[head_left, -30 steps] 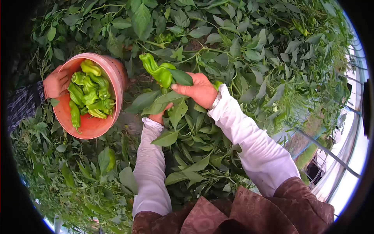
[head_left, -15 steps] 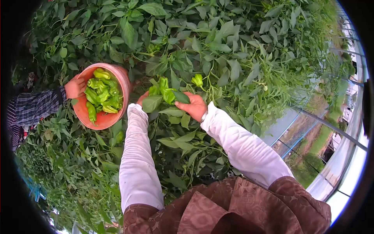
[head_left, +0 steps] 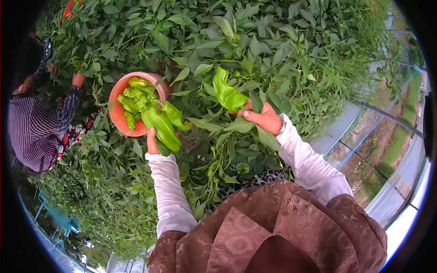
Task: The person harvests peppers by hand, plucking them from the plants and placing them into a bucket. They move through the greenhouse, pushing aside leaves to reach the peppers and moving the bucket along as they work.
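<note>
1. Left hand (head_left: 152, 143): shifted from the foliage (head_left: 205, 44) beside the right hand (head_left: 265, 119) to the bucket (head_left: 116, 111); large green peppers (head_left: 159, 127) in its grasp now overlap the bucket's rim in view.
2. Right hand: now well apart from the left hand.
3. Co-worker's hand (head_left: 78, 80): off the bucket — relocated to the foliage.
4. Co-worker's striped top (head_left: 34, 129): now largely in view.
5. Red object (head_left: 69, 11): newly visible, upper left.

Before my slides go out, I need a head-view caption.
Left hand holds green peppers near an orange bucket; right hand holds another pepper over leafy plants.
</note>
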Tool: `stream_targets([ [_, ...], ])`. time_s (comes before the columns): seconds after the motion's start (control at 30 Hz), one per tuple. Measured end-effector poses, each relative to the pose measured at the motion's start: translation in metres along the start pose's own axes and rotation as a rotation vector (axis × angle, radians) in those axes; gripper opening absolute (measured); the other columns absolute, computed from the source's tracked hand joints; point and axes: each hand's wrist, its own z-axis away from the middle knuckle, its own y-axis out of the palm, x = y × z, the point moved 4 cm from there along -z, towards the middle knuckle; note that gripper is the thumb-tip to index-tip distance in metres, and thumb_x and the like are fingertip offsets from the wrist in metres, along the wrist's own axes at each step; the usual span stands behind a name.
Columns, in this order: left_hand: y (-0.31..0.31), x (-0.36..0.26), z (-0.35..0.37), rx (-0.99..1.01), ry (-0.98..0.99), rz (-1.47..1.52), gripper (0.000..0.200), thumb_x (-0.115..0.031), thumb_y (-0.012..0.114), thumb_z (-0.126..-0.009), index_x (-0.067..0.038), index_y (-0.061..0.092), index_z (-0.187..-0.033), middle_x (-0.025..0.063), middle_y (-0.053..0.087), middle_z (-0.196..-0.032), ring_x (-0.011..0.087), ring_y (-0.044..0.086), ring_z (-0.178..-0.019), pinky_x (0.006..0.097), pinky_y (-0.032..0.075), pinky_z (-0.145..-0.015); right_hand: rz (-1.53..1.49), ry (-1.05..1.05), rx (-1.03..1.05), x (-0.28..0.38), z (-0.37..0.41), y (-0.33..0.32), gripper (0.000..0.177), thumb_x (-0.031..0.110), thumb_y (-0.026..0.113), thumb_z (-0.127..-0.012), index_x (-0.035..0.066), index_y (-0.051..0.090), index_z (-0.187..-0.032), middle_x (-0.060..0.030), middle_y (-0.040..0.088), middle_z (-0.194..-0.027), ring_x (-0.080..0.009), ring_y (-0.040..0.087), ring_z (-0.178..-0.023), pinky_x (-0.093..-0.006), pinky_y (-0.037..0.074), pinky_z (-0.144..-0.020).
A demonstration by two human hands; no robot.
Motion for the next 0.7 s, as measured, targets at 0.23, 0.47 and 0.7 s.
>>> stream_targets([
  [0.23,0.185,0.016,0.057,0.561,-0.195,-0.009,0.095,-0.04,0.071,-0.064,-0.01,0.02,-0.138,0.0112,0.044,-0.121,0.0267,0.055,-0.088,0.0394,0.051,-0.063,0.038,-0.256,-0.103,0.034,0.108,-0.003,0.018,0.009,0.06,-0.083,0.003,0.058,-0.1,-0.0003,0.057,-0.096,-0.0084,0.052,-0.091,-0.0225,0.04,-0.082],
  [0.47,0.247,0.166,0.093,0.594,-0.718,-0.173,0.077,-0.045,0.061,-0.072,-0.011,0.029,-0.134,0.0118,0.048,-0.119,0.0283,0.055,-0.093,0.043,0.052,-0.062,-0.387,-0.294,-0.495,-0.024,0.252,-0.057,0.016,0.01,0.059,-0.084,0.002,0.059,-0.098,-0.0032,0.061,-0.094,-0.0105,0.056,-0.086,-0.0261,0.044,-0.079],
  [0.7,0.288,0.274,0.14,0.701,-1.219,0.09,0.086,-0.058,0.062,-0.065,-0.014,0.03,-0.133,0.0336,0.031,-0.122,0.0492,0.043,-0.097,0.0506,0.052,-0.069,-0.666,-0.412,-0.758,-0.083,0.381,-0.087,0.02,0.018,0.055,-0.087,0.001,0.058,-0.097,-0.0143,0.057,-0.111,-0.018,0.054,-0.102,-0.0294,0.043,-0.086],
])
